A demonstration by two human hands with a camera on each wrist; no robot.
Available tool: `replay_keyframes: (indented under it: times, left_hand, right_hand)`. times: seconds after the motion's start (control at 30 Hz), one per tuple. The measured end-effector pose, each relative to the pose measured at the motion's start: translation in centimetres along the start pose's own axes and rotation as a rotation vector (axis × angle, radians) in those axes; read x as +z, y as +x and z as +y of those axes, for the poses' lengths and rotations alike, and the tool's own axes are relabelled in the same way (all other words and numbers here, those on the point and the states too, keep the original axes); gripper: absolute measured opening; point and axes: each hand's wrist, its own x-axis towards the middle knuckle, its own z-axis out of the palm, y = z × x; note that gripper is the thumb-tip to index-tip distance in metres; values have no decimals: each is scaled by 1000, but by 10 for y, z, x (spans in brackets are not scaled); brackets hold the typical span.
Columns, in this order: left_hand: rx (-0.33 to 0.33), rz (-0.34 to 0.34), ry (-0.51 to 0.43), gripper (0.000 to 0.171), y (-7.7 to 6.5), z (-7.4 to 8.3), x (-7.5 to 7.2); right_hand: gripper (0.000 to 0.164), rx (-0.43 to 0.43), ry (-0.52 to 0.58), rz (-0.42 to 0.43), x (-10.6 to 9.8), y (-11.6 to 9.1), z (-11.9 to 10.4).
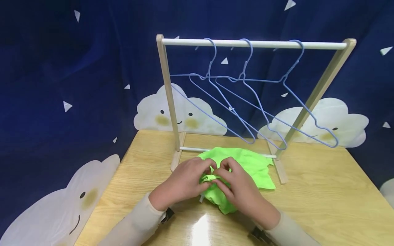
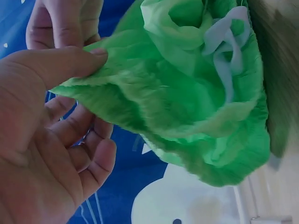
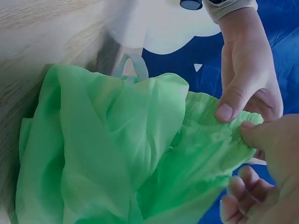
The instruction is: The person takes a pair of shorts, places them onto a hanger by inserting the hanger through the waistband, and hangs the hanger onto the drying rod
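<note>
A bright green garment (image 1: 246,167) lies crumpled on the wooden table (image 1: 323,191), in front of a small wooden clothes rack (image 1: 255,43). Both hands meet over its near part. My left hand (image 1: 189,179) pinches the gathered edge of the green garment (image 2: 187,112) between thumb and fingers. My right hand (image 1: 237,186) pinches the same edge of the green garment (image 3: 140,154) right beside it; its thumb (image 3: 268,135) presses the hem. A pale ribbon loop (image 2: 226,42) shows on the cloth.
Three blue wire hangers (image 1: 246,99) hang from the rack's top rail. The rack's feet and low crossbar (image 1: 194,149) stand just behind the garment. A dark blue curtain with white clouds (image 1: 172,112) surrounds the table.
</note>
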Motion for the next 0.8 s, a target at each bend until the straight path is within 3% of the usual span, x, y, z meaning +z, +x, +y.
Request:
replay_keyframes:
  times: [0.27, 0.47, 0.67, 0.8]
  left_hand:
    - [34, 40, -17, 19, 2, -11, 6]
    - [46, 73, -7, 19, 2, -16, 8]
    - [63, 99, -17, 17, 3, -16, 6]
    - [55, 115, -36, 18, 3, -16, 4]
  right_hand:
    - [12, 3, 67, 74, -8, 3, 3]
    - [18, -4, 88, 107, -14, 6, 5]
    - [12, 70, 134, 75, -23, 5, 3]
    - [16, 86, 176, 104, -30, 5, 3]
